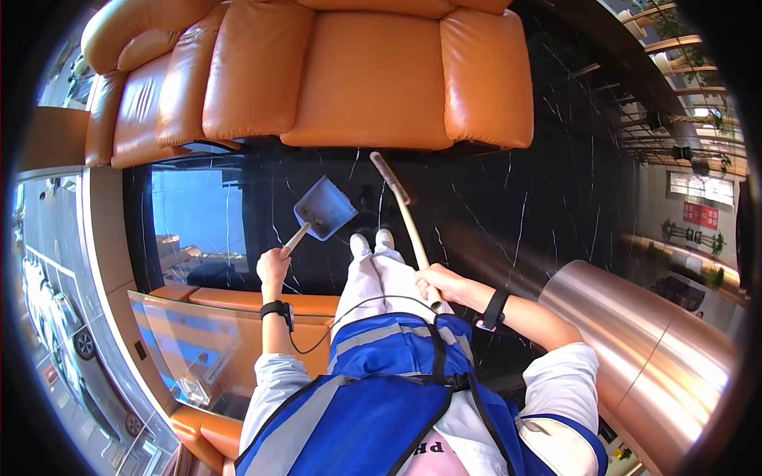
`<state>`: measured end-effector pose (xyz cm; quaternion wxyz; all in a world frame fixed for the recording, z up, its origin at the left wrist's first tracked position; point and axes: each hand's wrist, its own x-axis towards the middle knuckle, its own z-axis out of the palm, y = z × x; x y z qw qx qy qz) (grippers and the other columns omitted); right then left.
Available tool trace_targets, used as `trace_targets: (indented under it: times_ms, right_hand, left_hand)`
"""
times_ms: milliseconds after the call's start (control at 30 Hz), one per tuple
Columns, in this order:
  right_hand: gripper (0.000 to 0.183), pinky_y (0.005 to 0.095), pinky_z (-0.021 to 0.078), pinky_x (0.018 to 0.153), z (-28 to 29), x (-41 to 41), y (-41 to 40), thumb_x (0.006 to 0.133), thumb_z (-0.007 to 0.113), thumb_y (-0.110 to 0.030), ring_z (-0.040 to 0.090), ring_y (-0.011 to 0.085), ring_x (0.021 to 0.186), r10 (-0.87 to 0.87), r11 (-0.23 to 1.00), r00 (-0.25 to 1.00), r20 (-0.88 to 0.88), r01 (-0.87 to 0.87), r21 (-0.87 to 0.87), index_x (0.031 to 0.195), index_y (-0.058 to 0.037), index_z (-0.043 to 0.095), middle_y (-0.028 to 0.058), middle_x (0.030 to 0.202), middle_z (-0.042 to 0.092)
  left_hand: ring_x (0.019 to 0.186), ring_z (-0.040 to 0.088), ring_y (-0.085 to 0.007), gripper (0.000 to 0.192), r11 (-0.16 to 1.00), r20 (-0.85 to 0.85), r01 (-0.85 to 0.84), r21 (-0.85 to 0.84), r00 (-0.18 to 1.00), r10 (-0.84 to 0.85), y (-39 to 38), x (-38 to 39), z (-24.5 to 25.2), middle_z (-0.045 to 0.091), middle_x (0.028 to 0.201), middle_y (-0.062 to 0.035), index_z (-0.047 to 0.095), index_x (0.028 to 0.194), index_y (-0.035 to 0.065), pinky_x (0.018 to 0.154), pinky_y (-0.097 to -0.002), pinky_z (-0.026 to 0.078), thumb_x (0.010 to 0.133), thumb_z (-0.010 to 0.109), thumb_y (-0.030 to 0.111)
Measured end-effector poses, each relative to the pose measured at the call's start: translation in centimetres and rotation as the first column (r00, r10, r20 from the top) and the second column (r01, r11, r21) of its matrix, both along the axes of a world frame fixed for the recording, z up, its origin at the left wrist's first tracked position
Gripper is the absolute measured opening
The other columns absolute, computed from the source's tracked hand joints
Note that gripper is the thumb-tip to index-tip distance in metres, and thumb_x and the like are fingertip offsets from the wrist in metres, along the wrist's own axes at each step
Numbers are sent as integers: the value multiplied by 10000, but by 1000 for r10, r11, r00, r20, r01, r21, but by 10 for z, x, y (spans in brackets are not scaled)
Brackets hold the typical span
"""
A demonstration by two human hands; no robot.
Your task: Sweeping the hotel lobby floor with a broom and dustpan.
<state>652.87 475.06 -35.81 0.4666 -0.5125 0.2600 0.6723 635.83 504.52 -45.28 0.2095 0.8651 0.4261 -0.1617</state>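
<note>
My left hand [274, 268] is closed around the handle of a long-handled dustpan [326, 208]. A little dark and greenish debris lies in its grey pan, which is close to the black floor. In my right hand [439, 281] is the pale handle of a broom [413, 232], gripped near its upper end. The broom's narrow brownish head [390, 177] points towards the front of the orange sofa, to the right of the dustpan. A gap of floor separates the broom head from the pan.
An orange leather sofa [375, 77] spans the far side. Veined black marble floor [482, 202] lies before my white shoes [372, 243]. At left is a glass-topped table [196, 351] over orange seating. A copper-coloured curved metal counter [643, 351] stands at right. Slatted shelves hold plants.
</note>
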Motion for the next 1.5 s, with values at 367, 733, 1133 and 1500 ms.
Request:
trace_targets:
  times_ms: [367, 733, 1133, 1500]
  right_hand:
    - [207, 136, 228, 297, 65, 24, -117, 666, 456, -4, 306, 5, 328, -299, 950, 949, -104, 286, -126, 531, -94, 329, -60, 437, 312]
    - [202, 192, 276, 300, -2, 15, -92, 632, 442, -24, 329, 65, 312, -371, 877, 891, 261, 429, -219, 489, -95, 318, -29, 415, 326]
    - [128, 257, 321, 338, -109, -48, 92, 617, 424, 13, 376, 156, 347, -293, 914, 925, 241, 345, -215, 500, -38, 411, 39, 429, 368]
    - [198, 257, 326, 316, -17, -111, 114, 657, 408, -12, 390, 133, 337, 141, 935, 987, 77, -107, -337, 469, -55, 362, 26, 407, 363]
  left_hand:
    - [640, 541, -274, 253, 994, -43, -103, -47, 994, 101, 22, -24, 12, 554, 641, -128, 587, 730, 76, 602, -324, 425, 553, 614, 254]
    - [622, 545, -263, 255, 997, 4, -73, 21, 997, 73, 87, -52, 11, 553, 626, -118, 586, 754, 79, 586, -316, 423, 563, 608, 246]
    - [614, 535, -279, 202, 999, 25, 27, -37, 999, -26, 188, -100, -7, 544, 622, -124, 574, 709, 82, 567, -329, 425, 581, 602, 235]
    - [615, 533, -279, 203, 1000, 30, 15, -26, 999, -14, 238, -127, -23, 541, 624, -127, 568, 700, 76, 572, -333, 424, 587, 598, 241]
